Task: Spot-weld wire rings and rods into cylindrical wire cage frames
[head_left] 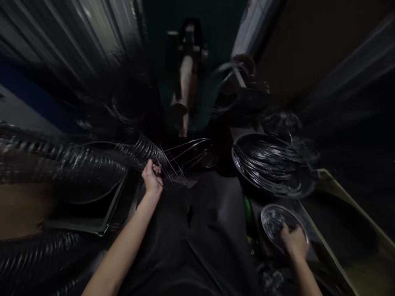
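Observation:
My left hand [152, 177] is raised at the left of my lap, its fingers curled closed beside a row of closely stacked wire rings [148, 148]. Thin bent wires [189, 144] stretch to the right from there; whether the fingers grip one of them is hard to make out. On the right, my right hand [295, 241] reaches into a small round bowl [264, 213] of tiny shiny metal pieces [274, 222]. Its fingers are drawn together over the pieces, and what lies between them is hidden.
A larger round basin [236, 158] full of looped metal wires [271, 164] stands above the small bowl. A blurred machine [186, 78] rises straight ahead. Long stacks of wire rings [55, 152] and a dark tray [105, 224] lie at left. Dark cloth [197, 230] covers my lap.

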Demonstrator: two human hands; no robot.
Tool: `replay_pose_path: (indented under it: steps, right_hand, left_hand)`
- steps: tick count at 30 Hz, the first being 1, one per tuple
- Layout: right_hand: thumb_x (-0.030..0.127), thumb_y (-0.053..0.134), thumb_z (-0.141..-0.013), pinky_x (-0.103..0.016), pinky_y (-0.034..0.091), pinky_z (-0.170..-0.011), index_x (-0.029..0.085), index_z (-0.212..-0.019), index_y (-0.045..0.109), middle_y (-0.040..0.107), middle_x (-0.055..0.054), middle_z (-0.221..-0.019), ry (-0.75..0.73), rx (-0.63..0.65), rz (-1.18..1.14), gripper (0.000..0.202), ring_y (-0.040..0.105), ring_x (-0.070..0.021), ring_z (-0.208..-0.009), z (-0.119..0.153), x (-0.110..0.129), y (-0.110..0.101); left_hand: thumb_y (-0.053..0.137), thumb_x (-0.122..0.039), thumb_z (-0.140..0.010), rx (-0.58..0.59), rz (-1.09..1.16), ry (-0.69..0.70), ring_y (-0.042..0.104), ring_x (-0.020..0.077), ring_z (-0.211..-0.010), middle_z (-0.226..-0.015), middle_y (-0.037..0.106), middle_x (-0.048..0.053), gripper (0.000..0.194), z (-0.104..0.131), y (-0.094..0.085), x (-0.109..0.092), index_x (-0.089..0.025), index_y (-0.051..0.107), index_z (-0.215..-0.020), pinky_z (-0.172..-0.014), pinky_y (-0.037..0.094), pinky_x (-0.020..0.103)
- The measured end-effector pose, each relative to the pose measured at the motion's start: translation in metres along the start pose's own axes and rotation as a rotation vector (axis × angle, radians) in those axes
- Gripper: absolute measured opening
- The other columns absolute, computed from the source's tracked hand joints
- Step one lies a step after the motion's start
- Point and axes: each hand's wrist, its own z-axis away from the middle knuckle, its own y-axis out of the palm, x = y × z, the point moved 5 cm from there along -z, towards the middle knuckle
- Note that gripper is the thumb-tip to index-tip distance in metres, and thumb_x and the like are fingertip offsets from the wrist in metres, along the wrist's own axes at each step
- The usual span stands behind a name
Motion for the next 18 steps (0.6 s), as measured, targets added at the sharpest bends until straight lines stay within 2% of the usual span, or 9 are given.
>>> replay_pose_path:
  steps: [2,3,6,7,9,12,15,18]
  right_hand:
    - [0.033,0.053,-0.074,-0.044,0.051,-0.074,0.005,-0.101,0.064,0.068,-0.024,-0.091,-0.027,-0.011,-0.335,0.041,0.065,-0.0351,-0.087,0.003,0.023,-0.004]
    - [0.036,0.057,-0.071,-0.042,0.051,-0.077,0.009,-0.099,0.065,0.069,-0.02,-0.092,-0.067,0.023,-0.548,0.04,0.065,-0.0327,-0.088,0.009,0.044,-0.005]
    - [0.046,0.071,-0.058,-0.037,0.053,-0.074,0.016,-0.088,0.066,0.071,-0.009,-0.083,-0.177,0.241,-1.062,0.043,0.066,-0.0239,-0.075,0.043,0.131,-0.007]
    - [0.047,0.075,-0.053,-0.035,0.053,-0.07,0.016,-0.083,0.066,0.07,-0.007,-0.076,-0.191,0.318,-1.138,0.044,0.066,-0.0218,-0.069,0.057,0.163,-0.008]
    - [0.049,0.077,-0.052,-0.03,0.053,-0.065,0.014,-0.078,0.067,0.068,-0.005,-0.068,-0.276,0.461,-1.21,0.045,0.064,-0.0168,-0.062,0.087,0.228,-0.01]
    - [0.045,0.08,-0.051,-0.024,0.049,-0.054,0.011,-0.074,0.068,0.064,-0.002,-0.059,-0.344,0.603,-1.264,0.044,0.059,-0.0119,-0.052,0.121,0.303,-0.011]
    - [0.04,0.084,-0.045,-0.019,0.045,-0.047,0.011,-0.068,0.065,0.062,0.0,-0.055,-0.322,0.679,-1.39,0.041,0.058,-0.0096,-0.049,0.139,0.344,-0.012]
    - [0.035,0.087,-0.042,-0.015,0.043,-0.045,0.012,-0.065,0.064,0.062,0.001,-0.056,-0.253,0.756,-1.526,0.04,0.059,-0.0082,-0.051,0.148,0.361,-0.013]
  left_hand:
    - [0.062,-0.054,-0.069,-0.077,0.227,-0.04,0.031,0.0039,-0.043,-0.05,0.028,-0.009,0.05,0.0,0.0,-0.002,-0.019,0.028,-0.057,-0.058,0.043,0.023]
    - [0.064,-0.05,-0.069,-0.083,0.28,-0.044,0.032,0.004,-0.044,-0.05,0.029,-0.009,0.049,0.0,0.001,-0.005,-0.019,0.03,-0.056,-0.057,0.042,0.022]
    - [0.064,-0.048,-0.072,-0.101,0.328,-0.012,0.031,0.0043,-0.044,-0.049,0.029,-0.008,0.048,0.0,-0.001,-0.011,-0.018,0.032,-0.053,-0.053,0.038,0.02]
    - [0.064,-0.048,-0.072,-0.111,0.332,0.001,0.031,0.0044,-0.044,-0.048,0.029,-0.008,0.048,-0.001,-0.002,-0.012,-0.018,0.033,-0.053,-0.052,0.037,0.02]
    - [0.063,-0.047,-0.074,-0.131,0.335,0.028,0.03,0.0047,-0.044,-0.048,0.03,-0.008,0.046,-0.003,-0.003,-0.013,-0.018,0.035,-0.052,-0.053,0.037,0.02]
    - [0.06,-0.045,-0.077,-0.141,0.316,0.068,0.029,0.0047,-0.045,-0.048,0.031,-0.008,0.045,-0.006,-0.005,-0.012,-0.017,0.037,-0.051,-0.064,0.043,0.022]
    - [0.057,-0.045,-0.081,-0.122,0.276,0.102,0.03,0.0051,-0.046,-0.048,0.031,-0.007,0.046,-0.01,-0.007,-0.01,-0.017,0.036,-0.05,-0.075,0.045,0.025]
    - [0.055,-0.045,-0.082,-0.112,0.241,0.113,0.032,0.0061,-0.047,-0.048,0.031,-0.007,0.047,-0.015,-0.009,-0.006,-0.017,0.036,-0.05,-0.075,0.045,0.025]
